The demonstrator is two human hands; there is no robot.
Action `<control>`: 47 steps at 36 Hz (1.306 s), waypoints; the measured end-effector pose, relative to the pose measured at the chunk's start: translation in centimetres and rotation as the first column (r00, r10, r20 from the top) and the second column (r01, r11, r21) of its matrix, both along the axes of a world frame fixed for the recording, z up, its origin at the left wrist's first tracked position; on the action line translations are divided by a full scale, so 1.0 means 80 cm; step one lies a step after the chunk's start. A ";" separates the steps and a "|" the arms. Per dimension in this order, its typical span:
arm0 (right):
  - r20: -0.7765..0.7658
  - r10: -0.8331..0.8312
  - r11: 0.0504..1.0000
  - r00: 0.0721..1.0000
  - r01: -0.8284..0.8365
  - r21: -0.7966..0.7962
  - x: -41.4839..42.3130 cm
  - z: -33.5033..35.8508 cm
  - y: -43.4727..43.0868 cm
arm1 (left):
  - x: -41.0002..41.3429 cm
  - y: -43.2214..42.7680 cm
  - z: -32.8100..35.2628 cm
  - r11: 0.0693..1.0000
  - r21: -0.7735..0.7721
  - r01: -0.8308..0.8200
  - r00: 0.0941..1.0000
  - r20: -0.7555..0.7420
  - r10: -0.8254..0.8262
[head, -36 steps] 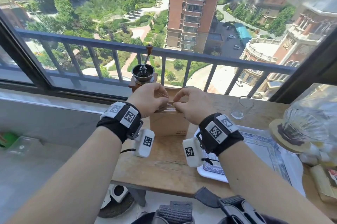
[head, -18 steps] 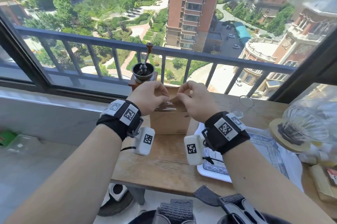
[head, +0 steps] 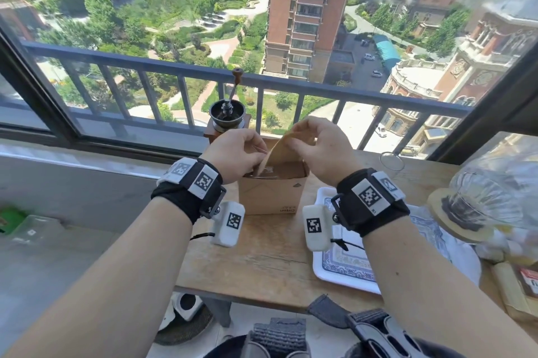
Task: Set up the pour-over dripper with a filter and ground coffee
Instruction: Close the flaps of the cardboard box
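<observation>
Where right hand (head: pixel 323 151) pinches, brown paper filter (head: pixel 281 151) curves.

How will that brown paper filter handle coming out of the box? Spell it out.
Likely floppy: the paper filter curves where the right hand pinches its top. Probably very light, since a fingertip pinch lifts it. It may crease or tear if tugged against the box.

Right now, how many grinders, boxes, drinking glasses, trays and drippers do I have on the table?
Grinder: 1
Box: 1
Drinking glass: 1
Tray: 1
Dripper: 1
Total: 5
</observation>
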State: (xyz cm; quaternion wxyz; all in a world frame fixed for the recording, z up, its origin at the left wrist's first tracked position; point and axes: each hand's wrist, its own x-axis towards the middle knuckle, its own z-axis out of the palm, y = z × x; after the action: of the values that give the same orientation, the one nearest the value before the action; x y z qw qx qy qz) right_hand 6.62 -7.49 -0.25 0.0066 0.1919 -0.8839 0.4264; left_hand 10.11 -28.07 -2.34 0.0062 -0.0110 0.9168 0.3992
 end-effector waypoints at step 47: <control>0.397 -0.408 0.903 0.822 0.298 0.310 -0.002 -0.031 0.086 | 0.014 -0.012 0.014 0.985 0.141 -0.099 0.995 0.029 0.095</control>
State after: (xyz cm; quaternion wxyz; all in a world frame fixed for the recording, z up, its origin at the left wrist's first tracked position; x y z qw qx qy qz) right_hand 6.44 -0.58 -2.71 -0.1424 -0.0815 -0.9249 0.3430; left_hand 11.22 -29.02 -1.22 -0.0024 -0.0596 0.8842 0.4633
